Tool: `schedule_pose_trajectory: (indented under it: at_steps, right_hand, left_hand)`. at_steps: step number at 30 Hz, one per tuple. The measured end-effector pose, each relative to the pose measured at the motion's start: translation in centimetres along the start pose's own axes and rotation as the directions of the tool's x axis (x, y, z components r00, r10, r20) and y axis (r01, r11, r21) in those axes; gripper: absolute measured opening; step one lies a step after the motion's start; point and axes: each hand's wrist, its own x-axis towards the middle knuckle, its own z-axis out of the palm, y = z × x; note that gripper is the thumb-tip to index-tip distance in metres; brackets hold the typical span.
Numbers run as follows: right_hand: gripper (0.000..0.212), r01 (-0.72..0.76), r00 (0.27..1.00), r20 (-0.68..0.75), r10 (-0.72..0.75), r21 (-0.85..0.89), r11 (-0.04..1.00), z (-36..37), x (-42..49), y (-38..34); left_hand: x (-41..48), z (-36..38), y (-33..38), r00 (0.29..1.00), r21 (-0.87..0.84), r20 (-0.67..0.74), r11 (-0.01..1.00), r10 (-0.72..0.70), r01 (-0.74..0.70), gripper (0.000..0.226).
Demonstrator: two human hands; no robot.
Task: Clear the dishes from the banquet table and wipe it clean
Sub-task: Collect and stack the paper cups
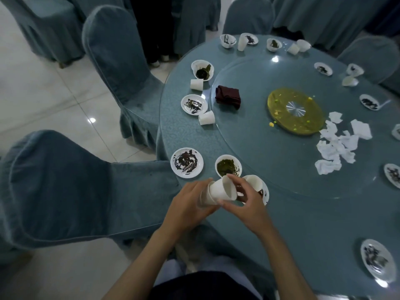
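Your left hand (188, 204) and right hand (246, 202) meet over the near edge of the tabletop (303, 224), both on the nested paper cups (218, 190), which are tipped on their side with the mouth facing right. Your left fingers (201, 185) curl round the base end of the stack. Your right fingers (236, 180) arch over the open rim, with the thumb underneath it.

Just behind your right hand, another paper cup (254, 181) lies on its side on a small plate (266, 194). Beyond the cups sits a bowl with green residue (228, 166), and to its left is a sauce-smeared plate (186, 162).

Further along the left rim you have two tipped cups (206, 118) (196, 84), a second smeared plate (194, 104) and a second green-stained bowl (202, 70). More dirty dishes ring the far and right edges.

On the glass turntable (281, 159) lie a folded dark red cloth (228, 96), a yellow centre disc (296, 111) and a heap of crumpled white napkins (337, 144). A covered chair (65, 191) stands to your left.
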Motion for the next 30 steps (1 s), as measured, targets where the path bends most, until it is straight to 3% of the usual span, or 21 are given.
schedule_pose_trajectory:
  at_steps: [7,12,16,23,30]
  right_hand:
    - [0.059,-0.017,0.997,0.076,0.020,-0.032,0.999,-0.2,0.9,-0.5]
    - [0.062,-0.015,0.994,0.109,0.017,-0.019,1.000,-2.4,2.0,-0.1]
    - [0.065,-0.041,0.983,0.176,0.043,-0.015,0.999,-4.9,3.2,0.1]
    - [0.062,0.032,0.996,0.087,-0.021,-0.128,0.991,-6.1,3.8,0.5]
    - [0.061,0.053,0.978,0.207,-0.026,-0.125,0.991,-8.3,3.7,1.3]
  left_hand:
    - [0.4,0.0,0.3,1.000,0.006,-0.001,1.000,-0.010,0.010,0.068]
    - [1.7,0.7,1.2,0.999,-0.001,-0.025,1.000,0.026,-0.026,0.065]
    - [2.9,1.2,2.1,0.998,-0.001,0.047,0.999,0.036,-0.036,0.067]
    - [4.5,2.2,3.4,0.999,0.119,-0.006,0.992,0.050,-0.049,0.064]
    - [4.3,2.3,3.1,0.992,0.016,0.123,1.000,0.015,-0.017,0.072]
